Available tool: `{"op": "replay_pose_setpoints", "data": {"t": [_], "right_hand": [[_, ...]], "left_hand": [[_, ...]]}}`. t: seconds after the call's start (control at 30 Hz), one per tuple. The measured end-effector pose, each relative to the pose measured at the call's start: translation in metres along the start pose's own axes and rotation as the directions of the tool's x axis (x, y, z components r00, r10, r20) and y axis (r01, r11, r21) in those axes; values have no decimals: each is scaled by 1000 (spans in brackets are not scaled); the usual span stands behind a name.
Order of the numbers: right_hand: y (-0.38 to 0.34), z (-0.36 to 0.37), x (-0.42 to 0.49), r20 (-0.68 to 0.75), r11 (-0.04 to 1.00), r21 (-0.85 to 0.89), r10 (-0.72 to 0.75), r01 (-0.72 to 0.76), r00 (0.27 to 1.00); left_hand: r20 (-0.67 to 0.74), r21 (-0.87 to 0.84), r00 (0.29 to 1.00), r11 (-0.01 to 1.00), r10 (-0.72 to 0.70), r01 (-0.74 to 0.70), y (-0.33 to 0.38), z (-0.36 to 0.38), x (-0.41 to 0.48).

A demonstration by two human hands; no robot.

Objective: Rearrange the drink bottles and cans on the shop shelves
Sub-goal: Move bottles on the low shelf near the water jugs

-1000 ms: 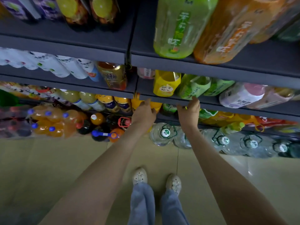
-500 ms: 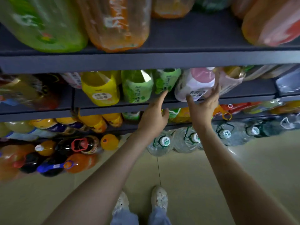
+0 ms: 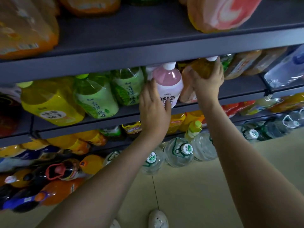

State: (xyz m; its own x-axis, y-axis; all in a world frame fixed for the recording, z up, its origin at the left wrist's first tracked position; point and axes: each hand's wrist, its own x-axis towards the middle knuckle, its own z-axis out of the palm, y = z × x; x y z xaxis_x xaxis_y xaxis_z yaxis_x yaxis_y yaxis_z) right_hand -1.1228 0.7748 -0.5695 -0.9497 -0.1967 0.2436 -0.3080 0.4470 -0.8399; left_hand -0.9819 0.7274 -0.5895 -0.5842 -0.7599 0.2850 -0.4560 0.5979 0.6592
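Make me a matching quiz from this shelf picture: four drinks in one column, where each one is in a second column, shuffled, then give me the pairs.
Things
1. pink bottle
2. amber bottle
3. yellow bottle
4. water jugs

Places
A. down at floor level
B. gripped by the right hand
C. towards the left on the middle shelf, no hand on it
D. held by the left hand

Pairs: 1-D, 2-B, 3-C, 4-A
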Motion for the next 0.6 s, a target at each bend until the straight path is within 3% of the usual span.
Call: {"op": "replay_pose_setpoints", "data": {"t": [0.17, 0.3, 0.43, 0.6], "right_hand": [[-2, -23, 18, 32, 995, 90, -36, 33, 999], [7, -47, -10, -36, 999, 30, -19, 20, 999], [0, -77, -40, -46, 999, -16, 29, -30, 999], [-33, -98, -91, 87, 997, -71, 40, -34, 995]], "left_hand": [[-99, 30, 994, 999, 34, -31, 17, 13, -2], [-115, -10, 988, 994, 104, -106, 20, 11, -25], [44, -140, 989, 981, 143, -136, 28, 7, -54], [322, -287, 945, 957, 48, 49, 36, -17, -75]]}}
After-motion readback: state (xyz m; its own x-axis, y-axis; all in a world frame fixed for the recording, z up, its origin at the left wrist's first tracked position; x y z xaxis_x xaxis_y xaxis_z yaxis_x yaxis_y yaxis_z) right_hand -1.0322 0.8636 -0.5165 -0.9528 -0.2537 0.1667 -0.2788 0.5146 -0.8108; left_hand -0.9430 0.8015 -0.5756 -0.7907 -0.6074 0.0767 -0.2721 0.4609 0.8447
